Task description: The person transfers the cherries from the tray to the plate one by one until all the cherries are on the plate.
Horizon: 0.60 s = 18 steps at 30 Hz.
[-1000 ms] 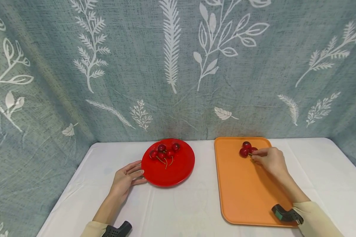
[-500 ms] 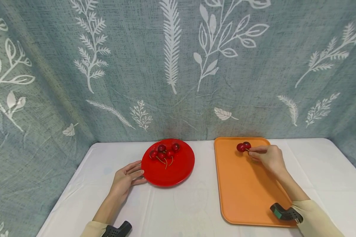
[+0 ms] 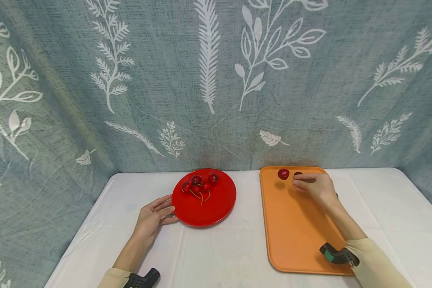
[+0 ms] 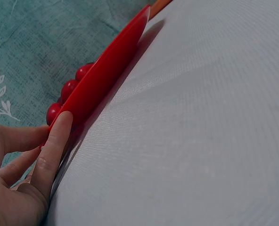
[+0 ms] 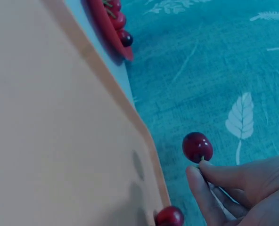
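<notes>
My right hand [image 3: 315, 187] pinches a dark red cherry [image 3: 283, 174] by its stem above the far end of the orange tray [image 3: 291, 240]. In the right wrist view the cherry [image 5: 197, 147] hangs clear of the tray, just beyond the thumb and fingertip. A second cherry [image 3: 298, 173] is on the tray, partly hidden behind the fingers. My left hand [image 3: 149, 220] holds the near-left rim of the red plate [image 3: 209, 212]. In the left wrist view one finger lies against the plate's outer side and another at its top edge. Several cherries [image 3: 196, 189], some with stems, lie on the plate's far half.
A white cloth [image 3: 237, 248] covers the table, with a strip of it between plate and tray. Behind rises a grey-green curtain [image 3: 158, 92] with white leaf prints. Each wrist wears a black camera.
My right hand has lifted one cherry away from the others on the tray and carried it up and to the left. The left hand and the plate have stayed put.
</notes>
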Motion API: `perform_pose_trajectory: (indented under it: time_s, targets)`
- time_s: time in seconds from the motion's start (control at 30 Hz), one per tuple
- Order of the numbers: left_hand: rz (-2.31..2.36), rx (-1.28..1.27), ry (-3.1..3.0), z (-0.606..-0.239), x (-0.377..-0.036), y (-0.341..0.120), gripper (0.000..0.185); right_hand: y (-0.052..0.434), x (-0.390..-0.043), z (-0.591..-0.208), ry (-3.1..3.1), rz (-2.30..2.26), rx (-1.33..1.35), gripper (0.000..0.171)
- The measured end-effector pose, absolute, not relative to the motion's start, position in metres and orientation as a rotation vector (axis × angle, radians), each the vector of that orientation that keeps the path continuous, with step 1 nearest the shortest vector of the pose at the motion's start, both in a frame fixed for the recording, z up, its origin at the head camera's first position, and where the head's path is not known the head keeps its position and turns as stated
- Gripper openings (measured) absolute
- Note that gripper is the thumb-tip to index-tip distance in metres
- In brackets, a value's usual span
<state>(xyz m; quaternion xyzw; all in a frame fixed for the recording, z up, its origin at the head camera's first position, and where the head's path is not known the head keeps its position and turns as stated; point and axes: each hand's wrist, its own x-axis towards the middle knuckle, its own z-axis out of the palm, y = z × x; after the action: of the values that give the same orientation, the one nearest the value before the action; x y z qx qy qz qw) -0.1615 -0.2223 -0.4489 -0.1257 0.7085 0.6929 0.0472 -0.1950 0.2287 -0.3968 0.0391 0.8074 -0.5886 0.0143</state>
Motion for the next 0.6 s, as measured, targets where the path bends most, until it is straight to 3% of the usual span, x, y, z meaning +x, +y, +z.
perform_pose_trajectory:
  time_s: [0.6]
  targets:
    - [2.110, -0.382, 2.151, -0.447, -0.161, -0.223, 0.047, 0.192, -0.199, -0.405, 2.228, -2.011, 0.105, 0.038]
